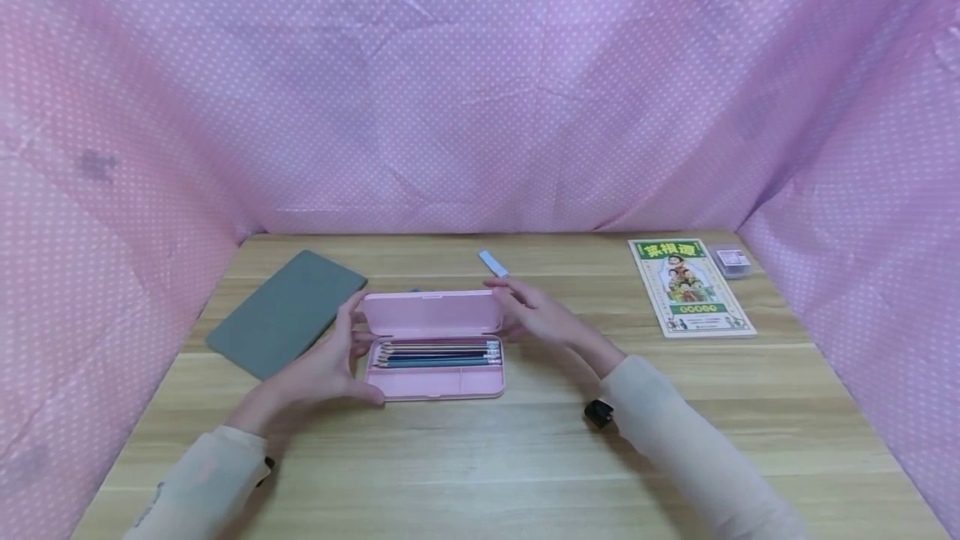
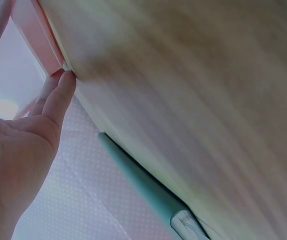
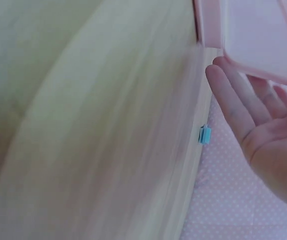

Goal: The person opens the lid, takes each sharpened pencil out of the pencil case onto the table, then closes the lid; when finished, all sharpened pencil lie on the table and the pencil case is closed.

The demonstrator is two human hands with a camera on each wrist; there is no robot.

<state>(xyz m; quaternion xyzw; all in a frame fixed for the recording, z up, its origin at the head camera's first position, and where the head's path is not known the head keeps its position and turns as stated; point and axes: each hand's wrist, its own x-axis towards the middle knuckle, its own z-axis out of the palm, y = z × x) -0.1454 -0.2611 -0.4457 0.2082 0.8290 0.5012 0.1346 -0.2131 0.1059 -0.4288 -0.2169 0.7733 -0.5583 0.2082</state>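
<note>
Left hand (image 1: 330, 369) and right hand (image 1: 536, 313) touch a pink rectangular plastic case (image 1: 416, 384), fingers (image 3: 228, 102) unclenched. Only the head view shows slender multicoloured pencils (image 1: 438, 362).

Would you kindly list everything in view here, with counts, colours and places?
Pencil case: one, pink, open between the hands
Pencils: several, mixed colours, in the case
Notebook: one, grey-green, table's left
Slim item: one, pale blue, beyond the case
Partly hidden item: one, bluish-grey, behind the case's lid
Illustrated booklet: one, white and green, table's right
Small box: one, clear with white label, beside the booklet
Table: one, light wood, beneath everything
Dotted cloth: pink-purple, behind and at both sides; pieces uncountable
Wrist devices: two, black, one per wrist
Sleeves: two, cream, on the forearms
Left hand: one, bare, case's left end
Right hand: one, bare, lid's right end
</note>
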